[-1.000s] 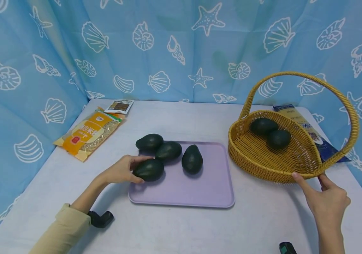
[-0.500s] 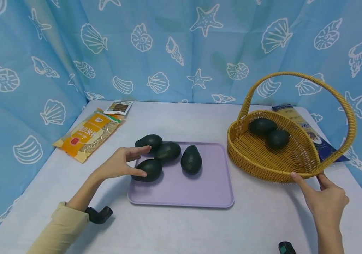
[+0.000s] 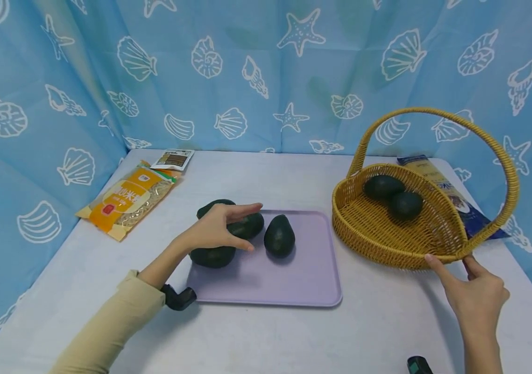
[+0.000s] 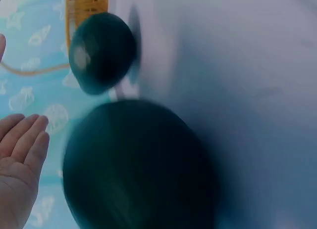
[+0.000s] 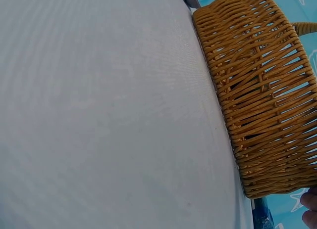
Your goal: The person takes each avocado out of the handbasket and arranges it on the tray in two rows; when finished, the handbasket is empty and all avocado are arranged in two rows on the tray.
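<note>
My left hand (image 3: 219,228) hovers over the purple tray (image 3: 289,291), thumb and fingers spread apart with nothing between them. Below it lie dark green avocados: one in front (image 3: 213,257), a middle one (image 3: 250,227) and a partly hidden one at the back (image 3: 213,203). Just right of my fingertips a fourth avocado (image 3: 280,236) lies alone. In the left wrist view, one avocado (image 4: 138,169) looms large near the palm. My right hand (image 3: 476,296) grips the near right rim of the wicker basket (image 3: 364,244), thumb on the rim. Two avocados (image 3: 406,206) rest inside.
An orange grain bag (image 3: 127,200) and a small white packet (image 3: 174,159) lie at the back left. Behind the basket is a blue and gold bag (image 3: 476,221). The basket's tall handle (image 3: 510,176) arches up. A shell-print curtain (image 3: 247,78) encloses the table.
My left hand has let go of the front-left avocado, lifted and moved right across the tray toward the lone avocado. The right hand stays on the basket rim.
</note>
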`<state>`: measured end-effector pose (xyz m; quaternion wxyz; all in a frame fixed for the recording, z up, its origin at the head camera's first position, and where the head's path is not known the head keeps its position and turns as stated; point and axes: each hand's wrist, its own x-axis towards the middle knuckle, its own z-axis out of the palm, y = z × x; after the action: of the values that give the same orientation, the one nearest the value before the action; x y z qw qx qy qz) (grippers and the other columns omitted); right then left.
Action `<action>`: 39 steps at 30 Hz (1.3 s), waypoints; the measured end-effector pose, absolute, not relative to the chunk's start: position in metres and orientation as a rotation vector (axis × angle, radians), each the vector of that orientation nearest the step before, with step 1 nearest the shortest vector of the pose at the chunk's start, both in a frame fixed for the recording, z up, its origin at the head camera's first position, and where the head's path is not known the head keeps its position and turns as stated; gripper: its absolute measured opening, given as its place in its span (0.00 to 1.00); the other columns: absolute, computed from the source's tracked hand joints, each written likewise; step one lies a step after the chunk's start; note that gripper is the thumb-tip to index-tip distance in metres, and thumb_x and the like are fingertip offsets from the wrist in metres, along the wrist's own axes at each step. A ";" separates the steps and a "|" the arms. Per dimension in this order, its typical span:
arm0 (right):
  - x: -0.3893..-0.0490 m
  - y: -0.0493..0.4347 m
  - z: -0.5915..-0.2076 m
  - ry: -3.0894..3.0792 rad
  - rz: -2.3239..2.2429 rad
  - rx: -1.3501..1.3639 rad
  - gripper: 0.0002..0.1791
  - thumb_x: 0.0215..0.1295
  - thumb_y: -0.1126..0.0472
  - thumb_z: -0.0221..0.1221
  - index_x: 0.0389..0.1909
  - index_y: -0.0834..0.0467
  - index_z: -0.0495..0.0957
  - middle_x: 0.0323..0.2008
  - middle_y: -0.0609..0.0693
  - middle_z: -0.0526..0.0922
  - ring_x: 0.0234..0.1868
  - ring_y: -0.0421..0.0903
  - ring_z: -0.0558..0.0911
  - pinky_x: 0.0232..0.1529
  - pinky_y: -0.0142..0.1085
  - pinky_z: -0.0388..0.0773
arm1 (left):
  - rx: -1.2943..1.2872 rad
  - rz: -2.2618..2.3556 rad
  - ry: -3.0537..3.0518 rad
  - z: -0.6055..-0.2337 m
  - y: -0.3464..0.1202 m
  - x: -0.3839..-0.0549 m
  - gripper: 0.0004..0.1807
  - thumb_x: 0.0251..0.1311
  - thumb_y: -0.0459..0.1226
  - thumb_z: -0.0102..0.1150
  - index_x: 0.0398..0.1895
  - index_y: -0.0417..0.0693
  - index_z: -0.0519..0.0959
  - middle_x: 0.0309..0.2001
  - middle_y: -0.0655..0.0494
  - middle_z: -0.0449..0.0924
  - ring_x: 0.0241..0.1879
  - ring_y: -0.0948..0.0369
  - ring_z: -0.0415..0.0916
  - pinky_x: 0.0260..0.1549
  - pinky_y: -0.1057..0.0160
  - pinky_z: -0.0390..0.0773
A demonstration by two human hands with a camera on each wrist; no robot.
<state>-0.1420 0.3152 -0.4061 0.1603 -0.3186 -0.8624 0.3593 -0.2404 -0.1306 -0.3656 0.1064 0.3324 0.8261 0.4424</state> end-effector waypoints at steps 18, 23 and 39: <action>-0.140 0.317 -0.404 -2.477 1.010 -0.907 0.45 0.56 0.38 0.64 0.66 0.62 0.63 0.63 0.66 0.67 0.65 0.69 0.66 0.65 0.62 0.59 | 1.198 1.145 2.434 -0.344 0.019 -0.286 0.42 0.53 0.44 0.70 0.71 0.46 0.63 0.69 0.48 0.67 0.67 0.57 0.67 0.63 0.66 0.69; -0.139 0.315 -0.405 -2.469 1.014 -0.891 0.45 0.55 0.38 0.64 0.65 0.63 0.64 0.62 0.67 0.67 0.64 0.70 0.66 0.66 0.62 0.56 | 1.222 0.886 2.548 -0.342 0.072 -0.297 0.41 0.57 0.52 0.65 0.71 0.46 0.63 0.46 0.50 0.84 0.38 0.66 0.77 0.43 0.76 0.72; -0.140 0.316 -0.403 -2.506 1.066 -0.934 0.48 0.56 0.33 0.61 0.68 0.60 0.62 0.65 0.65 0.65 0.68 0.68 0.63 0.65 0.62 0.60 | 1.105 0.510 2.585 -0.354 0.170 -0.329 0.48 0.54 0.61 0.61 0.73 0.50 0.59 0.70 0.60 0.64 0.68 0.64 0.63 0.62 0.72 0.66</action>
<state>-0.1401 0.3158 -0.4028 0.1309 -0.3218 -0.8629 0.3671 -0.3289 0.1696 -0.3538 0.1418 0.3827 0.8957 0.1767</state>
